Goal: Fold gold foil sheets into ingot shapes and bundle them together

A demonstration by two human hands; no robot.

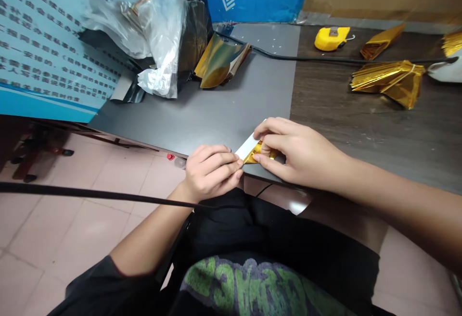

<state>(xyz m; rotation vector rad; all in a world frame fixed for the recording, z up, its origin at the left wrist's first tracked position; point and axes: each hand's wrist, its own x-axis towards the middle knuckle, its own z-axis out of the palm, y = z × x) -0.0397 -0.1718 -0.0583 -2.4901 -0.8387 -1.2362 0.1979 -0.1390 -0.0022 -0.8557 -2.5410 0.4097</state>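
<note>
A white paper strip [247, 146] runs between my two hands, with a folded piece of gold foil [254, 155] against its lower end. My left hand [211, 171] pinches the strip's near edge and the fingertips touch it. My right hand [299, 152] is closed over the gold foil and the strip, and its fingers hide part of both. Both hands work at the front edge of a grey mat [202, 104]. Further right on the dark wood table [361, 133] lies a tied bundle of gold foil strips [388, 82].
A yellow tape measure [331, 38] and a gold foil piece [381, 42] lie at the table's back. Crumpled plastic bags [162, 37] and gold sheets [221, 61] sit behind the mat. A black cable [325, 58] crosses the table; another [90, 192] crosses the foreground.
</note>
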